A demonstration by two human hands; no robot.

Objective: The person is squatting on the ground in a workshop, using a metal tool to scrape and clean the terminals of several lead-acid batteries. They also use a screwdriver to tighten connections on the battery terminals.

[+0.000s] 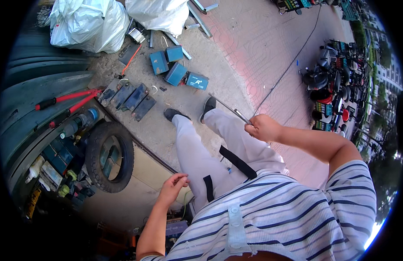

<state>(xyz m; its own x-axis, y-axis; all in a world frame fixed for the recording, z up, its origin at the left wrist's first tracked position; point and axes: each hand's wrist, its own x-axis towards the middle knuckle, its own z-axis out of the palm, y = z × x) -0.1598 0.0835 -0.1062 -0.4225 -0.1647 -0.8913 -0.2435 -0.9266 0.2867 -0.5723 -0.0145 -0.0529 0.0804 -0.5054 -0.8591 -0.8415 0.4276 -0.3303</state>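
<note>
My right hand point(264, 128) is closed round a slim metal rod-like tool point(231, 108), held in front of my right thigh. Its thin end slants away toward the ground by my right shoe point(209, 104). Low on the left, my left hand point(172, 188) hangs beside my left thigh with its fingers curled together and nothing visible in them. Beyond my feet lie several blue box-shaped batteries point(175, 74) in a loose cluster. A row of dark batteries point(134, 102) stands to their left, touching or nearly so. Two black straps point(237, 162) hang at my waist.
Red-handled bolt cutters point(75, 98) lean at the left by a dark green shutter point(45, 65). A tyre point(91, 163) and plastic bottles point(73, 126) are near the doorway. White sacks point(86, 24) and metal strips point(199, 20) lie ahead; parked scooters point(327, 82) stand right.
</note>
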